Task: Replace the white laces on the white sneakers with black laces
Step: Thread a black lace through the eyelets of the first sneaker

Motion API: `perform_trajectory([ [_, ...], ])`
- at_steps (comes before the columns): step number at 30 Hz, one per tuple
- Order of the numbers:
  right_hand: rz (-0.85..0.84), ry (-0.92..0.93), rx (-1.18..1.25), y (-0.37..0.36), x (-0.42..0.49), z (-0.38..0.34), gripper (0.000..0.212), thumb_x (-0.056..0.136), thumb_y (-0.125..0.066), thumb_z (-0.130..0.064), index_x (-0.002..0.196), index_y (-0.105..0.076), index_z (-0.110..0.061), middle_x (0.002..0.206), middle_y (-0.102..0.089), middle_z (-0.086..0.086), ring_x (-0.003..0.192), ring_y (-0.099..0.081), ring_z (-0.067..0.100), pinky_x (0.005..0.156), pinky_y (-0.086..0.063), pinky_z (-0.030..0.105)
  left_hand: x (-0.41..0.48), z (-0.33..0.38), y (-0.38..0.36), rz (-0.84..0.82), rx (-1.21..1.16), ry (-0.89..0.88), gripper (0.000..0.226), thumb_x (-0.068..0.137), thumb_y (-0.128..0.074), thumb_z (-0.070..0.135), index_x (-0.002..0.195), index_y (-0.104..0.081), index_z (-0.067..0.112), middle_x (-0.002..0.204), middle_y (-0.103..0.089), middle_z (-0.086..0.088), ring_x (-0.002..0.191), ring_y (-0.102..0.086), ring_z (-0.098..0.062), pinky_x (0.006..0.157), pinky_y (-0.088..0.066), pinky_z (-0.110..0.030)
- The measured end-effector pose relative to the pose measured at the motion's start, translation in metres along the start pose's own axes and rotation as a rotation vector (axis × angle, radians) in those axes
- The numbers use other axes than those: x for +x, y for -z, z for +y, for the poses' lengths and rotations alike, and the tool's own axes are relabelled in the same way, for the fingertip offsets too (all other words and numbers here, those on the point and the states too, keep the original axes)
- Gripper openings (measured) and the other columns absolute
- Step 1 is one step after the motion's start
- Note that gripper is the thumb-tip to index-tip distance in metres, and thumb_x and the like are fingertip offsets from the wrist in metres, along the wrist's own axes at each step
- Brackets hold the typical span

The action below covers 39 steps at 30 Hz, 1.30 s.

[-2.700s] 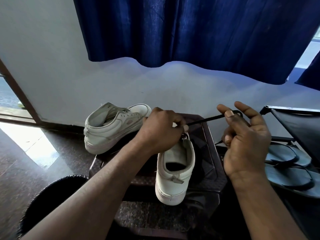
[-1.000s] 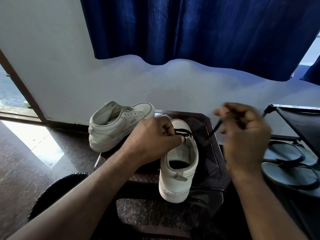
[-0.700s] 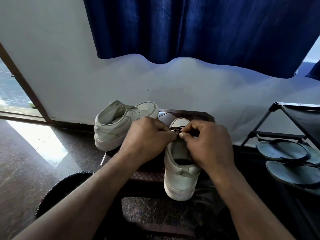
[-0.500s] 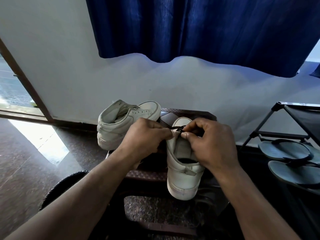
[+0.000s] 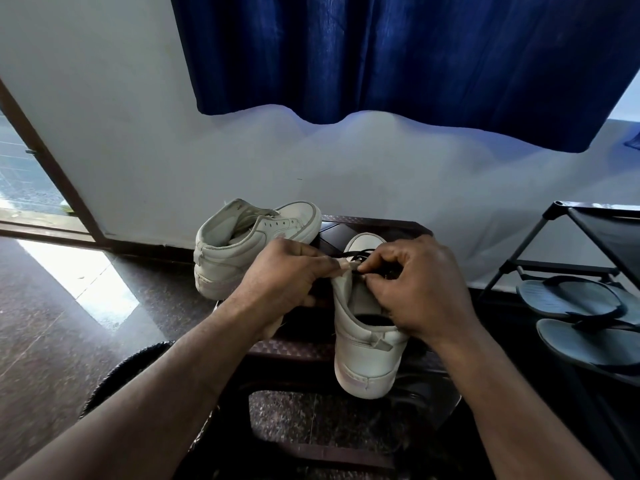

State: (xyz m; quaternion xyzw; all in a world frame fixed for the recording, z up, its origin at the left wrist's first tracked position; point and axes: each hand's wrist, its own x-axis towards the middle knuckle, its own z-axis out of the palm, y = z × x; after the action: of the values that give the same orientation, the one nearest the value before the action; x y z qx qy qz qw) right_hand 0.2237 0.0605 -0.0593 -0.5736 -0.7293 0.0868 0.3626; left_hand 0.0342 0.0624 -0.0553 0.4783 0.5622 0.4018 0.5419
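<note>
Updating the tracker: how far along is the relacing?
Done: no white laces show on either shoe; the far sneaker has bare eyelets. In hand: the black lace crosses the near sneaker by its toe; the right hand pinches it, the left hand grips the upper's edge. Left: the remaining eyelets there, then the whole far sneaker.

Left hand (image 5: 284, 275) grips near sneaker (image 5: 363, 355); right hand (image 5: 419, 289) seemingly pinches black lace (image 5: 360, 252) (second sneaker (image 5: 239, 251) behind-left).
</note>
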Motion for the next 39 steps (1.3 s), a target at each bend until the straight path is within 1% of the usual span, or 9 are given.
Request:
perform_trajectory([
  [3, 0.011, -0.052, -0.056, 0.0, 0.001, -0.002, 0.005, 0.075, -0.079, -0.031, 0.077, -0.077, -0.035, 0.074, -0.07, -0.017, 0.089, -0.058, 0.013, 0.08, -0.053, 0.04, 0.001, 0.0, 0.001, 0.011, 0.013, -0.007, 0.021, 0.076, -0.088, 0.029, 0.083, -0.082, 0.01, 0.094, -0.079, -0.018, 0.096, -0.076, -0.037, 0.09, -0.06, -0.06],
  [6, 0.008, -0.062, -0.093, -0.001, 0.002, -0.005, 0.006, 0.074, -0.078, -0.03, 0.076, -0.077, -0.034, 0.076, -0.071, -0.015, 0.09, -0.058, 0.015, 0.083, -0.053, 0.042, 0.003, -0.001, 0.001, 0.018, 0.035, -0.016, 0.031, 0.068, -0.085, 0.035, 0.083, -0.081, 0.009, 0.1, -0.075, -0.027, 0.101, -0.073, -0.046, 0.087, -0.059, -0.065],
  [12, 0.039, -0.05, 0.043, -0.001, 0.0, -0.003, 0.009, 0.075, -0.082, -0.026, 0.074, -0.077, -0.033, 0.068, -0.067, -0.022, 0.08, -0.063, 0.012, 0.075, -0.056, 0.037, 0.005, -0.002, 0.003, 0.004, 0.036, -0.022, 0.028, 0.069, -0.083, 0.033, 0.082, -0.081, 0.009, 0.096, -0.077, -0.022, 0.096, -0.075, -0.043, 0.085, -0.061, -0.062],
  [16, 0.027, -0.008, 0.09, -0.001, -0.001, -0.003, 0.019, 0.073, -0.086, -0.022, 0.075, -0.078, -0.039, 0.067, -0.062, -0.03, 0.085, -0.057, 0.002, 0.072, -0.046, 0.021, 0.001, 0.0, 0.001, 0.018, 0.025, -0.028, 0.028, 0.071, -0.084, 0.033, 0.082, -0.081, 0.007, 0.098, -0.076, -0.026, 0.099, -0.072, -0.047, 0.085, -0.061, -0.063],
  [23, 0.047, 0.066, 0.048, -0.002, 0.0, -0.008, 0.009, 0.069, -0.075, -0.033, 0.076, -0.078, -0.037, 0.069, -0.064, -0.024, 0.084, -0.053, 0.009, 0.073, -0.049, 0.036, -0.006, 0.005, 0.0, -0.029, -0.029, -0.047, 0.02, 0.085, -0.085, 0.023, 0.086, -0.081, 0.003, 0.091, -0.078, -0.022, 0.091, -0.076, -0.04, 0.089, -0.06, -0.06],
  [26, 0.062, 0.108, 0.078, 0.0, -0.001, -0.008, 0.016, 0.069, -0.081, -0.019, 0.077, -0.078, -0.033, 0.069, -0.059, -0.033, 0.082, -0.054, 0.01, 0.072, -0.046, 0.021, -0.008, 0.006, 0.001, -0.084, -0.046, -0.082, 0.043, 0.079, -0.085, 0.038, 0.093, -0.079, -0.002, 0.095, -0.078, -0.023, 0.095, -0.076, -0.039, 0.088, -0.062, -0.054],
  [28, 0.056, 0.082, 0.119, 0.002, -0.001, -0.009, 0.023, 0.07, -0.084, -0.014, 0.078, -0.078, -0.034, 0.072, -0.061, -0.026, 0.082, -0.055, 0.006, 0.069, -0.039, 0.009, -0.006, 0.003, 0.003, -0.095, -0.094, -0.059, 0.045, 0.088, -0.078, 0.037, 0.099, -0.075, -0.007, 0.1, -0.076, -0.027, 0.091, -0.076, -0.036, 0.086, -0.063, -0.05],
  [34, 0.015, 0.057, 0.04, 0.003, 0.001, -0.015, 0.027, 0.069, -0.077, -0.015, 0.077, -0.065, -0.039, 0.076, -0.057, -0.015, 0.084, -0.055, 0.001, 0.079, -0.051, 0.04, -0.001, -0.001, -0.003, -0.122, -0.15, 0.034, 0.016, 0.095, -0.072, 0.018, 0.093, -0.075, 0.003, 0.091, -0.076, -0.017, 0.081, -0.072, -0.024, 0.08, -0.063, -0.036],
  [39, 0.016, 0.062, -0.027, 0.002, -0.002, -0.015, 0.022, 0.074, -0.082, -0.025, 0.084, -0.067, -0.037, 0.075, -0.054, -0.02, 0.088, -0.051, 0.003, 0.09, -0.048, 0.049, 0.005, 0.001, -0.004, -0.044, -0.04, 0.047, 0.018, 0.096, -0.073, 0.014, 0.082, -0.072, 0.002, 0.081, -0.072, -0.021, 0.071, -0.068, -0.023, 0.079, -0.063, -0.04],
])
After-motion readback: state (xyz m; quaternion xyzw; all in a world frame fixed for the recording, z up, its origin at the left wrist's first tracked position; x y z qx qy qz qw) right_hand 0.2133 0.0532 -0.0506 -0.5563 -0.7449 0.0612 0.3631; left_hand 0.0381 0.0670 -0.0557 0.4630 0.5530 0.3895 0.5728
